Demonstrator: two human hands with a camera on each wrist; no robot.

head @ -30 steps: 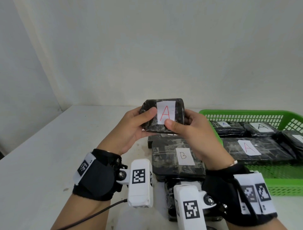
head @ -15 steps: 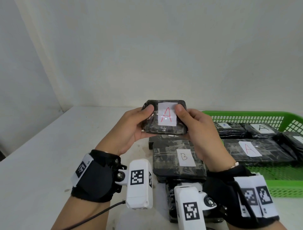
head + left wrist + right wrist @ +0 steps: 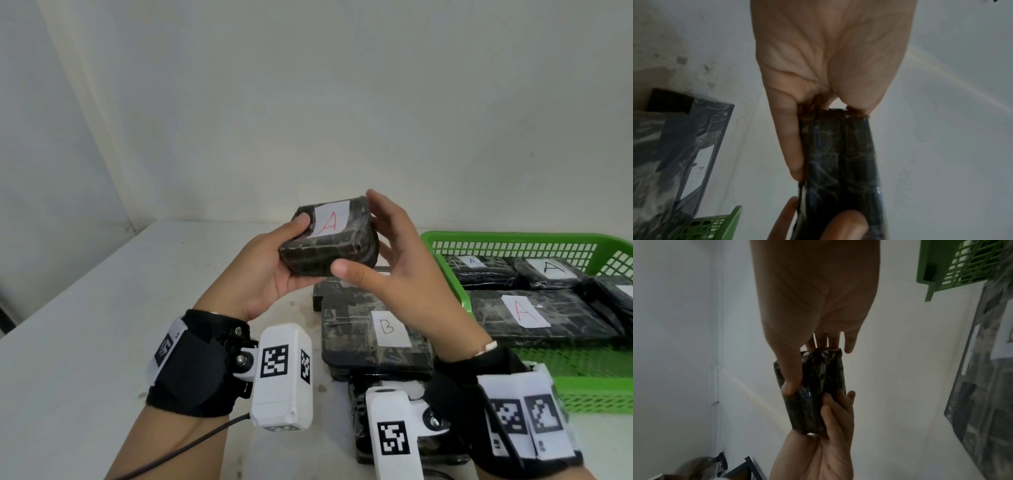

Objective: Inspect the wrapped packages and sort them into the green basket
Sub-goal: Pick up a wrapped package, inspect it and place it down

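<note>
A black wrapped package (image 3: 337,245) with a white label marked with a red A is held up above the table. My left hand (image 3: 270,270) grips its left end, thumb on top beside the label. My right hand (image 3: 397,260) holds the right end, thumb on the near face and fingers behind. In the left wrist view the package (image 3: 838,154) runs down from my palm. The right wrist view shows the package (image 3: 813,402) pinched between both hands. The green basket (image 3: 513,237) stands to the right and holds several A-labelled packages (image 3: 534,315).
Below my hands a flat package labelled B (image 3: 373,339) lies on a stack of black packages on the white table (image 3: 85,342). The basket's near left corner is close to my right wrist. A white wall rises behind the table.
The held package has been tipped so its label faces more upward and its near side shows. My right thumb has moved from the label's edge down to the near face.
</note>
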